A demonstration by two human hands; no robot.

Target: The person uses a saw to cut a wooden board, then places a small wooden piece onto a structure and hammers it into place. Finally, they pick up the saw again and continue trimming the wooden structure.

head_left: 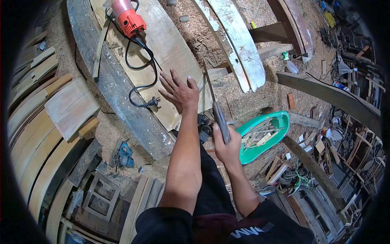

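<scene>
My left hand (181, 92) lies palm down with its fingers spread, over the end of a pale wooden board (172, 44). My right hand (227, 146) is closed round the grey handle of what looks like a handsaw (219, 118). The saw's thin, dark blade appears nearly edge-on and points away from me, close beside the board's right edge. A red power tool (131, 22) rests on the board, its black cord (152, 61) looping down to a plug (152, 102) just left of my left hand.
Under the board runs a worn grey plank (122, 97). A green tub (284, 122) of wood scraps stands right of my right hand. White-painted curved timbers (243, 53) lie ahead. A blue power tool (124, 155) sits on the floor at left, near stacked curved planks (32, 142).
</scene>
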